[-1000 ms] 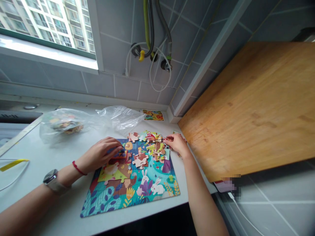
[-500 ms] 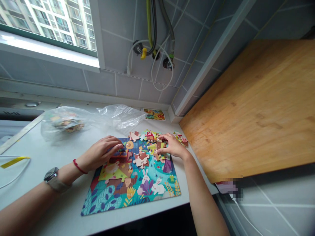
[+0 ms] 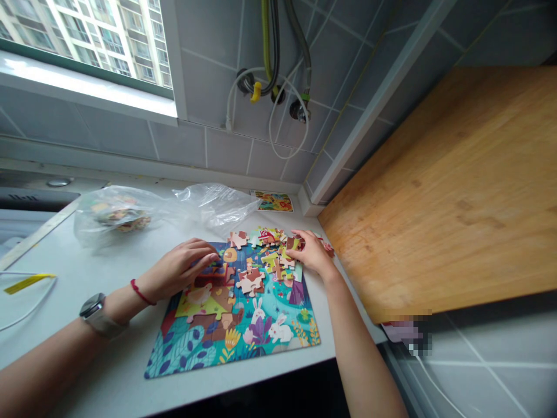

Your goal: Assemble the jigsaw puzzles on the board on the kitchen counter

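A colourful jigsaw puzzle board [image 3: 261, 342] lies on the white counter, partly covered with pieces. My left hand [image 3: 191, 264] rests on its upper left edge beside joined pieces with a hen [image 3: 200, 295]; the fingers are stretched out and the tips partly hidden. Between the thumb and fingers of my right hand [image 3: 313, 252] is a brown puzzle piece [image 3: 295, 245], over the board's upper right. Below it lie several loose yellow-green pieces [image 3: 274, 264]. A brown-and-white piece [image 3: 251, 281] sits mid-board, and a pig-coloured piece [image 3: 238, 239] lies at the top edge.
A clear plastic bag [image 3: 217, 203] with more pieces inside lies behind the board. A small picture card [image 3: 275, 201] is near the wall corner. To the right leans a large wooden board [image 3: 456, 191]. A white cable [image 3: 39, 305] loops at the left.
My right hand has moved slightly up and to the right with the brown puzzle piece, uncovering yellow-green pieces below. My left hand has stayed in place.
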`<state>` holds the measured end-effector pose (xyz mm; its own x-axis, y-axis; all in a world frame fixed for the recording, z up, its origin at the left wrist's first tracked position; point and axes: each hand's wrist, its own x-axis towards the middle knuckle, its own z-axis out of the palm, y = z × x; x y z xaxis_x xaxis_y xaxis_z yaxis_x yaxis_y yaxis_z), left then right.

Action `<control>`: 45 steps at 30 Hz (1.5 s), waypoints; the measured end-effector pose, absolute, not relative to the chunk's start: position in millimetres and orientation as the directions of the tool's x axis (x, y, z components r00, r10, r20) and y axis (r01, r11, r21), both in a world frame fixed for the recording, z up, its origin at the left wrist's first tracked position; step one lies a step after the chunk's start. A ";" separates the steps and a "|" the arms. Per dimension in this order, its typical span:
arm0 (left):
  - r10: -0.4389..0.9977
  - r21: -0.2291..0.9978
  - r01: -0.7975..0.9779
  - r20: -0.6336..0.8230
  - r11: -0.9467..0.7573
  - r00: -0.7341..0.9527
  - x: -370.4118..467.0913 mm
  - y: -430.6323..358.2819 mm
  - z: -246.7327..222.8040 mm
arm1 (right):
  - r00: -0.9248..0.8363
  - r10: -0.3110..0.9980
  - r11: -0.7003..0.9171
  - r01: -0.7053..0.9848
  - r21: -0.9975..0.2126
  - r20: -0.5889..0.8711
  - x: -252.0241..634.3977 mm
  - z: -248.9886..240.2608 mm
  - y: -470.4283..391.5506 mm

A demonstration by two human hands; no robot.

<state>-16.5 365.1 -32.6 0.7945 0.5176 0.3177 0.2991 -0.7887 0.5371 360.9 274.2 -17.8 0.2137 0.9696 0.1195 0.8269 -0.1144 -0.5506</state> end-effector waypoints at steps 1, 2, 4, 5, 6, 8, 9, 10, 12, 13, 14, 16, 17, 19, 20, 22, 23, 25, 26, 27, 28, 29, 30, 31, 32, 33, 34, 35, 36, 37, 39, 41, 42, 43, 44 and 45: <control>0.517 0.538 0.297 0.318 -0.789 0.795 -16.3 365.1 -32.5 | 0.256 0.955 -0.142 0.836 -0.530 0.148 363.0 -19.4 275.1; 0.517 0.539 0.297 0.318 -0.788 0.795 -16.2 365.0 -32.4 | 0.291 0.942 -0.168 0.841 -0.515 0.168 365.2 -20.6 276.0; 0.519 0.542 0.299 0.315 -0.785 0.795 -16.1 364.9 -32.4 | 0.332 0.925 -0.201 0.841 -0.503 0.185 368.3 -21.9 277.7; 0.522 0.543 0.301 0.313 -0.784 0.793 -16.1 364.8 -32.5 | 0.340 0.921 -0.205 0.839 -0.505 0.191 368.9 -21.6 278.5; 0.525 0.544 0.304 0.311 -0.782 0.792 -16.3 364.7 -32.6 | 0.340 0.919 -0.199 0.838 -0.508 0.201 368.6 -20.6 279.1; 0.527 0.544 0.308 0.310 -0.781 0.791 -16.5 364.4 -32.6 | 0.323 0.917 -0.162 0.839 -0.520 0.235 365.2 -16.8 279.6; 0.528 0.543 0.308 0.310 -0.781 0.791 -16.5 364.2 -32.5 | 0.295 0.921 -0.117 0.833 -0.541 0.255 362.4 -14.5 279.3; 0.527 0.543 0.308 0.311 -0.781 0.791 -16.4 364.0 -32.2 | 0.246 0.931 -0.053 0.821 -0.569 0.268 359.1 -12.2 278.7; 0.525 0.542 0.305 0.313 -0.783 0.791 -16.0 363.4 -31.0 | 0.096 0.960 0.092 0.777 -0.623 0.262 352.5 -9.1 276.8; 0.525 0.542 0.305 0.315 -0.783 0.790 -15.6 363.0 -30.2 | 0.024 0.971 0.138 0.757 -0.639 0.237 349.7 -8.8 275.7; 0.526 0.542 0.304 0.318 -0.783 0.789 -15.3 362.6 -29.3 | -0.026 0.980 0.149 0.751 -0.643 0.198 347.3 -9.5 274.9; 0.525 0.545 0.300 0.320 -0.783 0.788 -14.6 361.7 -27.8 | -0.041 0.994 0.093 0.781 -0.617 0.098 343.9 -13.5 274.2; 0.525 0.547 0.299 0.322 -0.782 0.788 -14.3 361.4 -27.2 | -0.018 0.998 0.049 0.799 -0.600 0.058 342.6 -16.4 274.5; 0.523 0.551 0.292 0.324 -0.782 0.789 -13.9 360.9 -26.4 | 0.019 1.000 -0.003 0.823 -0.568 0.024 340.3 -22.5 276.1; 0.522 0.554 0.289 0.324 -0.781 0.789 -13.8 360.7 -26.3 | 0.025 0.999 -0.002 0.831 -0.556 0.033 339.0 -25.3 277.3; 0.522 0.557 0.286 0.326 -0.780 0.788 -13.7 360.6 -26.5 | 0.037 0.995 0.018 0.842 -0.539 0.091 336.4 -29.3 279.4; 0.523 0.557 0.286 0.327 -0.780 0.787 -13.7 360.7 -26.7 | 0.046 0.991 0.029 0.843 -0.537 0.124 335.1 -30.4 280.3; 0.523 0.555 0.287 0.329 -0.781 0.786 -13.7 361.0 -27.2 | 0.080 0.981 0.031 0.834 -0.551 0.176 333.0 -31.3 281.5; 0.523 0.554 0.289 0.328 -0.781 0.787 -13.8 361.1 -27.4 | 0.103 0.977 0.022 0.826 -0.564 0.189 332.4 -31.2 281.9; 0.523 0.553 0.290 0.326 -0.781 0.787 -13.9 361.3 -27.6 | 0.127 0.972 0.010 0.817 -0.576 0.196 332.2 -31.1 282.1; 0.523 0.553 0.290 0.325 -0.781 0.788 -14.0 361.5 -27.6 | 0.152 0.968 -0.006 0.812 -0.584 0.201 332.5 -30.9 282.4; 0.523 0.553 0.292 0.322 -0.780 0.789 -14.1 361.6 -27.5 | 0.180 0.962 -0.025 0.810 -0.586 0.207 333.4 -30.7 282.7; 0.524 0.554 0.293 0.321 -0.780 0.789 -14.3 361.6 -27.3 | 0.210 0.954 -0.048 0.812 -0.582 0.214 334.6 -30.7 283.0; 0.524 0.554 0.293 0.321 -0.779 0.789 -14.4 361.4 -27.1 | 0.240 0.944 -0.072 0.816 -0.573 0.224 336.1 -30.7 283.3; 0.525 0.554 0.294 0.320 -0.779 0.789 -14.4 361.2 -26.8 | 0.272 0.932 -0.095 0.821 -0.562 0.239 337.7 -30.8 283.7; 0.525 0.552 0.295 0.319 -0.780 0.789 -14.4 360.9 -26.6 | 0.298 0.919 -0.114 0.826 -0.552 0.256 339.0 -30.9 284.0; 0.525 0.551 0.297 0.318 -0.780 0.789 -14.4 360.5 -26.4 | 0.316 0.907 -0.123 0.829 -0.545 0.277 339.8 -31.0 284.2; 0.529 0.551 0.300 0.319 -0.779 0.787 -14.3 360.1 -26.3 | 0.318 0.899 -0.116 0.834 -0.539 0.299 339.8 -31.1 284.4; 0.535 0.555 0.303 0.320 -0.775 0.782 -14.2 359.5 -26.2 | 0.300 0.898 -0.091 0.841 -0.533 0.321 338.9 -31.1 284.4; 0.545 0.562 0.308 0.321 -0.768 0.774 -14.2 358.9 -26.0 | 0.264 0.904 -0.052 0.849 -0.525 0.338 336.8 -31.2 284.4; 0.575 0.581 0.322 0.324 -0.748 0.752 -14.3 357.6 -25.1 | 0.159 0.926 0.041 0.859 -0.511 0.343 330.0 -31.5 284.4; 0.604 0.598 0.340 0.319 -0.726 0.730 -14.7 356.3 -23.1 | 0.058 0.954 0.105 0.855 -0.508 0.296 321.4 -32.3 284.7; 0.618 0.603 0.349 0.318 -0.717 0.719 -15.1 355.6 -21.7 | 0.020 0.965 0.122 0.849 -0.514 0.262 317.2 -32.7 285.1; 0.630 0.607 0.358 0.320 -0.710 0.707 -15.5 355.1 -20.2 | -0.012 0.973 0.134 0.842 -0.522 0.231 313.6 -33.2 285.4; 0.641 0.609 0.365 0.322 -0.704 0.697 -15.9 354.6 -18.8 | -0.039 0.977 0.147 0.834 -0.531 0.207 310.7 -33.4 285.8; 0.649 0.612 0.369 0.327 -0.700 0.687 -16.3 354.2 -17.5 | -0.055 0.979 0.156 0.828 -0.539 0.198 308.5 -33.5 286.1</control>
<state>-16.3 354.2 -17.5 0.6870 0.6488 0.3273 0.3694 -0.6996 0.6116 308.5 286.1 -33.5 -0.0553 0.9787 0.1975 0.8277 0.1555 -0.5391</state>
